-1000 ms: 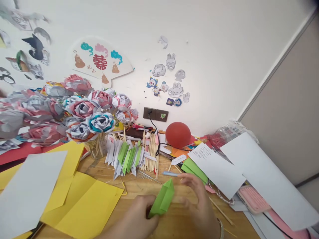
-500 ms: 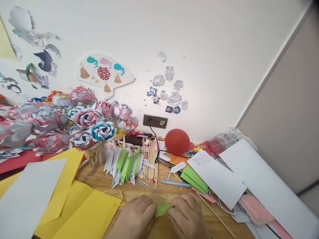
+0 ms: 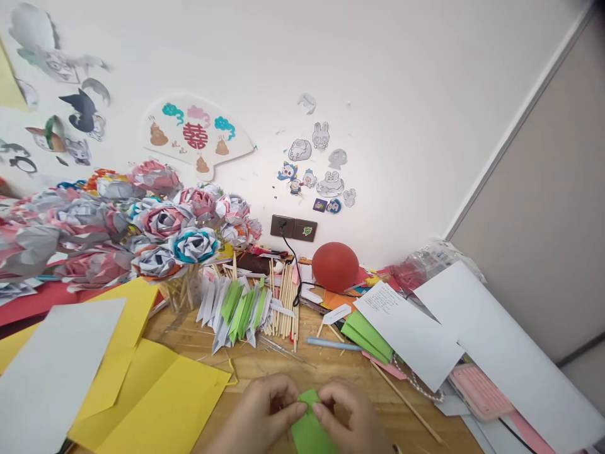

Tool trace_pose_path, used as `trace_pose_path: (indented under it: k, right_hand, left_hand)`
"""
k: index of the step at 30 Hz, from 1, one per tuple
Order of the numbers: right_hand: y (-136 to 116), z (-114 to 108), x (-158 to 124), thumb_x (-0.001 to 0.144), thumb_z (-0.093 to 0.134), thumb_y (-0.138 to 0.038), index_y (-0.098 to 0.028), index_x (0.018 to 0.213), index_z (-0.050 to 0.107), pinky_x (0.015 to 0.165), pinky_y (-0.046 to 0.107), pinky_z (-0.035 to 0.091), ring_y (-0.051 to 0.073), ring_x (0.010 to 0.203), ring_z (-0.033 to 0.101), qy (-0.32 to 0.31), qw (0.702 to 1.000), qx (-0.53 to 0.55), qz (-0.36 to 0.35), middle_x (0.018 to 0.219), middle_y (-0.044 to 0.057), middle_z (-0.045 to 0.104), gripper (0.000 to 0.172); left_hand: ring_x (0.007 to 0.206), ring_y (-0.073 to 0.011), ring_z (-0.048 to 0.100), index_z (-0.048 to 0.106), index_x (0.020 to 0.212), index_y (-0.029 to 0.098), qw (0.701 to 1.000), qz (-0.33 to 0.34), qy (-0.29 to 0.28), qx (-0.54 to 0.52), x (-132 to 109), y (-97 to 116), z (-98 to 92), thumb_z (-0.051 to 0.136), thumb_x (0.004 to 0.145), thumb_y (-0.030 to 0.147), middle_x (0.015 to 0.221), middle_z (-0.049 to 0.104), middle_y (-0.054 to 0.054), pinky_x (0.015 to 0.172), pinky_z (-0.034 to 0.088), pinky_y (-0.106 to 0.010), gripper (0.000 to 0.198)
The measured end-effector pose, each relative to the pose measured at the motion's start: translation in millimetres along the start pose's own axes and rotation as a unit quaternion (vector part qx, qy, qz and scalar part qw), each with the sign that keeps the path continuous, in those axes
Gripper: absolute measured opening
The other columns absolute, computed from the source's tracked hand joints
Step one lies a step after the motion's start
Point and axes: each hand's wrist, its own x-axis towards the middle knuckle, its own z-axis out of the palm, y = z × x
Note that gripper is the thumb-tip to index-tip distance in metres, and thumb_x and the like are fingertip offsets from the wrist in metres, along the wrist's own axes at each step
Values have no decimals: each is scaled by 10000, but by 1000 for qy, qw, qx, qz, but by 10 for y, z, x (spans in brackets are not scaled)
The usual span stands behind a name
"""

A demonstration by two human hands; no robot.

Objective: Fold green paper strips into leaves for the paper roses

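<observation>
A piece of green paper (image 3: pixel 312 435) is held between both hands at the bottom middle of the head view. My left hand (image 3: pixel 267 410) pinches its left edge, thumb on top. From the other side my right hand (image 3: pixel 347 413) pinches the right edge, its thumb near the left one. The paper's lower end runs out of view. Beyond the hands lies a row of folded white and green paper pieces (image 3: pixel 239 312). A light blue pen (image 3: pixel 333 344) rests just past my fingers, beside a stack of green paper (image 3: pixel 366 336).
Yellow sheets (image 3: pixel 170 403) and a white sheet (image 3: pixel 57 359) cover the left side. Paper flowers (image 3: pixel 165 221) stand behind them. Wooden sticks (image 3: pixel 286 302) and a red balloon (image 3: pixel 335 267) are near the wall. White papers (image 3: pixel 510 359) and a pink case (image 3: pixel 479 391) lie right.
The green paper has been lifted and tilted, so more of its face shows below my fingers. Both hands have turned, thumbs now on top and closer together.
</observation>
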Motion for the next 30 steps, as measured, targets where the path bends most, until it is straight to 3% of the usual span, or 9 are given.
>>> trace_pose_path:
  k: [4,9,17,24,30]
  right_hand:
    - [55,34,-35,786,559,-209,-177,719,613,615,213,421,150,656,573,-24,995,47,82,679,9,622,92]
    - [74,57,-30,772,561,-223,-170,718,633,620,233,415,160,660,557,-35,989,62,129,680,16,616,105]
    - [23,56,0,742,564,-266,-171,693,580,571,225,388,138,612,485,-53,986,89,127,638,-8,538,108]
    - [40,110,21,680,625,-294,-184,561,438,484,208,278,106,537,364,-55,989,60,123,557,-55,389,248]
    - [32,102,45,682,597,-296,-183,629,468,463,195,287,96,510,376,-53,977,147,146,550,-65,381,179]
  left_hand:
    - [508,-142,497,469,597,206,999,-28,-11,-18,5,21,-2,523,626,447,530,489,39,495,363,-231,248]
    - [492,-142,520,464,587,208,998,-49,-13,-27,-7,72,-12,516,612,460,529,506,37,494,373,-231,259]
    - [491,-143,533,463,575,202,998,-54,-12,-31,-20,17,13,540,608,500,513,496,44,495,369,-232,309]
    - [528,-142,537,514,593,179,991,-67,-63,-99,33,-72,10,605,555,644,558,545,24,547,418,-258,475]
    - [497,-125,528,511,619,183,991,-62,-38,-114,41,-97,33,695,519,460,534,543,51,530,414,-252,348]
